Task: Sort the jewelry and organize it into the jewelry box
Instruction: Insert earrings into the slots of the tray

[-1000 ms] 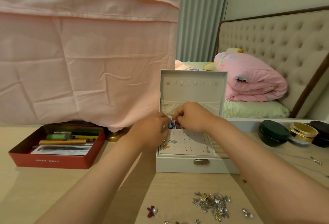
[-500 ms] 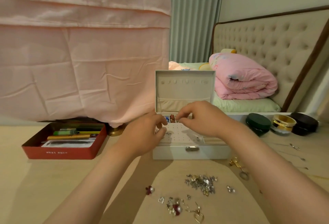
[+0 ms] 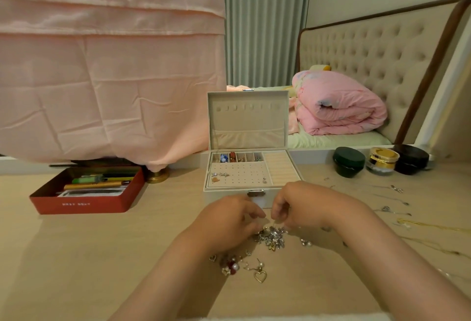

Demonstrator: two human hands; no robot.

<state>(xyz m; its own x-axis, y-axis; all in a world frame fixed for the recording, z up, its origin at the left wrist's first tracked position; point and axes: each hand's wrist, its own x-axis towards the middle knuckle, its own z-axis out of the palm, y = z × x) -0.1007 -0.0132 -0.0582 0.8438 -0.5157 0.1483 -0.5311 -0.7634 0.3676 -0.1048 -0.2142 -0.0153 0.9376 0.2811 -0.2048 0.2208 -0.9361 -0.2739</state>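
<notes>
A tangled heap of small silver and gold jewelry (image 3: 271, 236) lies on the pale wooden surface (image 3: 89, 249) just under the curled fingers of both the left hand (image 3: 229, 221) and the right hand (image 3: 303, 204); whether either pinches a piece, I cannot tell. One open cream jewelry box (image 3: 251, 167) stands just behind.

Fingers of the left hand (image 3: 224, 221) and right hand (image 3: 303, 204) curl downward, concealing any grasp. Both hands cover the near wall of the white hinged jewelry box (image 3: 251, 170) and the far part of the silver-toned heap of small jewelry (image 3: 271, 237). Contents of the box's far row of compartments: too small to identify. Forearms cut off by the near edge.
</notes>
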